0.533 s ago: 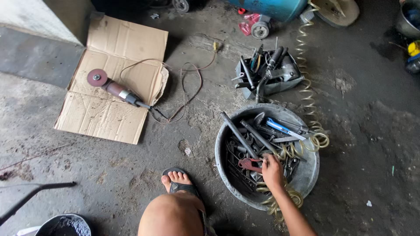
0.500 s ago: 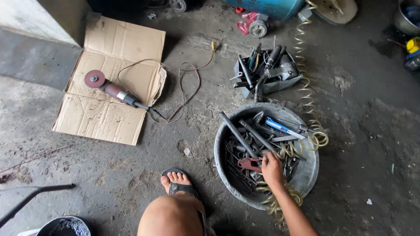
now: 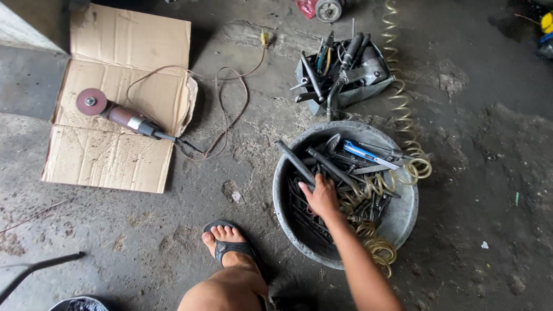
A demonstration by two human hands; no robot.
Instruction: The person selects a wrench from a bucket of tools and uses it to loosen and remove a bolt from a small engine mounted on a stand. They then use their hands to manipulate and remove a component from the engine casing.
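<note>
While right hand [image 3: 322, 197] digs, long bar [image 3: 295, 163] points up-left.

The right hand [image 3: 321, 196] has moved across the round metal basin [image 3: 403, 216], from near the red-handled pliers to the left part of the tool pile, by the long dark bars [image 3: 328, 167]; the pliers are now hidden; the view has shifted, the cardboard [image 3: 115, 155] sitting lower in frame.
</note>
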